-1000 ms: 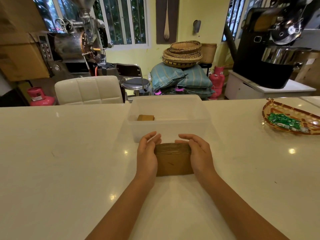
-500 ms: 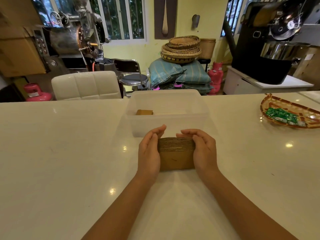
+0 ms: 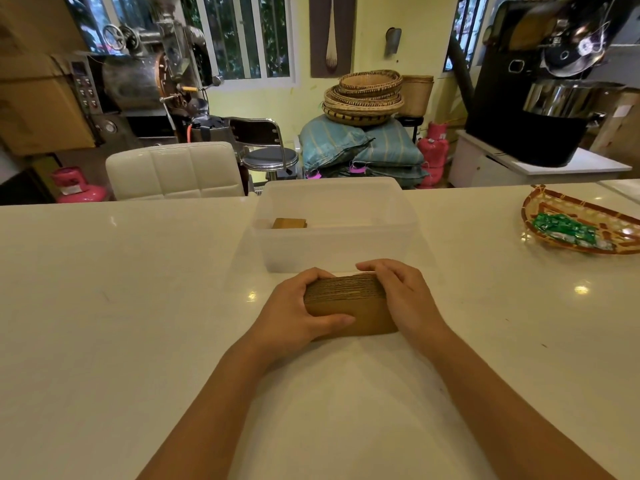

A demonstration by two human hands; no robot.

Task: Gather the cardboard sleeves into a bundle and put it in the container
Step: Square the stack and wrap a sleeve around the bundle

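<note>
On the glossy white countertop (image 3: 104,306), the left hand (image 3: 294,317) closes around the nine-o'clock end of the brown stack of cardboard sleeves (image 3: 349,303); the right hand (image 3: 403,296) clasps its three-o'clock end. At twelve o'clock stands the translucent rectangular plastic container (image 3: 332,251), just beside the stack.

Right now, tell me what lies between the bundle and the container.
Nothing: in the head view, only a narrow strip of bare counter separates the sleeve bundle, clasped by both hands, from the container.
</note>
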